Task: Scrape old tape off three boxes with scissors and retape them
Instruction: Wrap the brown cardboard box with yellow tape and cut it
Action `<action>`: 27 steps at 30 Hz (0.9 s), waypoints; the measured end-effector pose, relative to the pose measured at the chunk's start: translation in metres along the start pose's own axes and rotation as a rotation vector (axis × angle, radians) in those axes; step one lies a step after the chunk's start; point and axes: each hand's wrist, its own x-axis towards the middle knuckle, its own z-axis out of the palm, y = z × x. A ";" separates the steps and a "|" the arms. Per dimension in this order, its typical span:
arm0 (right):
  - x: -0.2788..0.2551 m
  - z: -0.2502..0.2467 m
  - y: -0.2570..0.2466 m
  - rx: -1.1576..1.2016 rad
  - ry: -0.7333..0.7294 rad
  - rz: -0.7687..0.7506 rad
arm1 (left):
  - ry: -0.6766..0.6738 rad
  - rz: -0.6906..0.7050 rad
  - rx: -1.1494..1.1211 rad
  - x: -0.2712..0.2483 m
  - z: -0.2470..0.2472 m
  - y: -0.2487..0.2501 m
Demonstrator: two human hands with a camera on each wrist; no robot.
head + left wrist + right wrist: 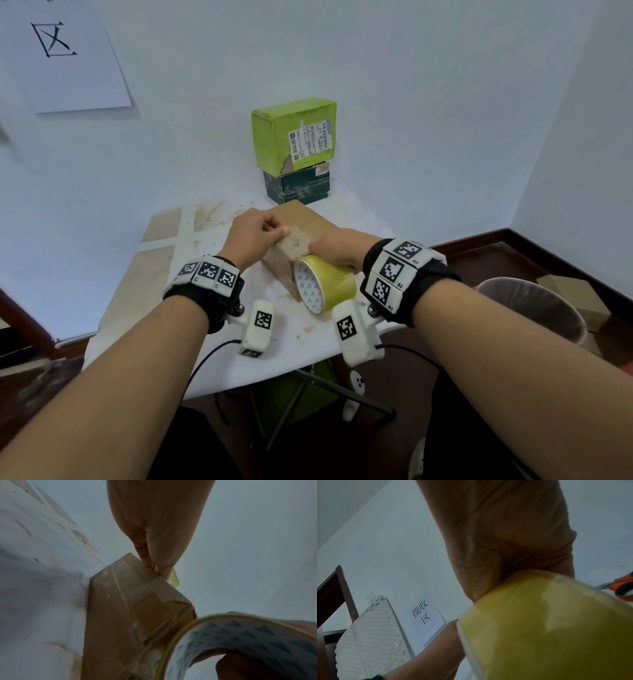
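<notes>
A brown cardboard box [301,222] lies on the white-covered table [212,342]. My left hand [274,233] rests on its top with fingers curled and the thumb tip pressed to the cardboard; the left wrist view shows those fingertips [161,572] at the box [130,608] upper edge. Whether a tape end lies under them does not show. My right hand [329,255] grips a yellow tape roll [323,284] held against the box's near end, the thumb on the box edge. The roll [547,628] fills the right wrist view. Orange-handled scissors [624,582] lie behind it.
A light green box [294,133] sits on a dark green box [298,186] against the back wall. A grey waste bin [534,308] stands on the floor to the right of the table. A paper sign [61,58] hangs on the wall at left.
</notes>
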 end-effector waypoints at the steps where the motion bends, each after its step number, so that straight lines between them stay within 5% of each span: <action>1: 0.001 0.000 0.001 0.006 -0.001 0.002 | 0.012 0.001 -0.002 0.000 0.000 0.000; 9: 0.004 -0.001 -0.003 0.091 -0.032 0.027 | 0.052 0.018 0.035 0.003 0.003 0.000; 13: -0.002 -0.003 -0.006 0.123 -0.051 -0.017 | -0.034 0.008 0.023 0.002 -0.007 -0.002; 17: -0.009 -0.008 -0.006 0.056 -0.036 -0.085 | -0.022 0.219 -0.025 -0.010 -0.024 -0.002; 20: -0.010 -0.008 -0.008 0.019 -0.073 -0.072 | -0.136 0.391 0.074 -0.019 -0.024 -0.003; 27: -0.023 -0.009 -0.012 0.081 -0.062 -0.132 | -0.184 0.443 0.138 -0.018 -0.018 -0.002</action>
